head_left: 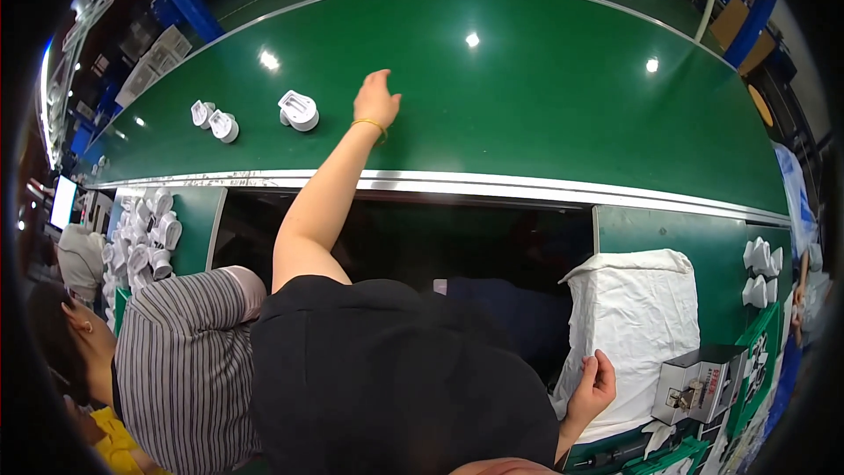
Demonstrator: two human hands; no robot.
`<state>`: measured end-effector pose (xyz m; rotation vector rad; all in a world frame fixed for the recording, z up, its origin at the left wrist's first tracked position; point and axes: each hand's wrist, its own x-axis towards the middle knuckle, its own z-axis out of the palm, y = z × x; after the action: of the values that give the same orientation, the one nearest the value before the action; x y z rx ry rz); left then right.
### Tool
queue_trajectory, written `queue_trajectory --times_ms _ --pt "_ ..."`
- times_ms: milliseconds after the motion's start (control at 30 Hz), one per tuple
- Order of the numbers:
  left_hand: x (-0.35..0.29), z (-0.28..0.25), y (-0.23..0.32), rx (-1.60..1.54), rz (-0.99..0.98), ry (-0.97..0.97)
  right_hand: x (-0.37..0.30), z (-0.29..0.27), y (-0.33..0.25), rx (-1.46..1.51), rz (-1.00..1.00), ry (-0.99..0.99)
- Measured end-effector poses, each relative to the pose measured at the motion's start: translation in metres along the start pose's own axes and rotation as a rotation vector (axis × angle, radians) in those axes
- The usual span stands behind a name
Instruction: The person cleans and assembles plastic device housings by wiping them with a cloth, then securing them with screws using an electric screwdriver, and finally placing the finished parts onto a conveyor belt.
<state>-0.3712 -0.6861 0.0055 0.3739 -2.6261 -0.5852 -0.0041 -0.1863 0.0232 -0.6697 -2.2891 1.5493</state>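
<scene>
My left hand (376, 103) reaches out over the green work surface (527, 97), thumb held apart from the fingers, with nothing visible in it. A yellow bracelet (370, 126) circles that wrist. Left of the hand, apart from it, stands a white plastic part (299, 111) with a round body and a slotted, frame-like top. Two similar white parts (223, 127) (202, 113) sit close together farther left. At the lower right, my right hand (592, 396) is held beside a white cloth (637, 325), its fingers loosely bent and no object showing in them.
A pale metal rail (492, 183) edges the surface's near side. White parts (141, 237) are heaped at left, beside a co-worker in a striped shirt (189, 369). At right are more white parts (761, 271), a grey box (699, 383) and a green crate (758, 325).
</scene>
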Motion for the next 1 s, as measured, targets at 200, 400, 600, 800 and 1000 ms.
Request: queue_trajectory --times_ms 200,400,600,800,1000 --pt "0.009 -0.03 -0.032 0.187 -0.024 0.065 0.001 0.011 -0.016 -0.02 -0.012 -0.011" --pt "0.006 -0.012 -0.012 0.073 0.07 0.003 0.002 0.016 -0.025 -0.022 -0.02 -0.001" --pt "-0.035 0.045 0.083 -0.23 0.319 -0.223 0.01 0.023 -0.01 -0.019 -0.024 0.025" --pt "-0.083 0.068 0.184 -0.536 0.467 -0.381 0.017 0.03 0.007 -0.027 -0.032 0.06" --pt "-0.161 0.09 0.262 -0.9 0.494 -0.566 0.015 0.029 0.011 -0.058 0.022 0.132"
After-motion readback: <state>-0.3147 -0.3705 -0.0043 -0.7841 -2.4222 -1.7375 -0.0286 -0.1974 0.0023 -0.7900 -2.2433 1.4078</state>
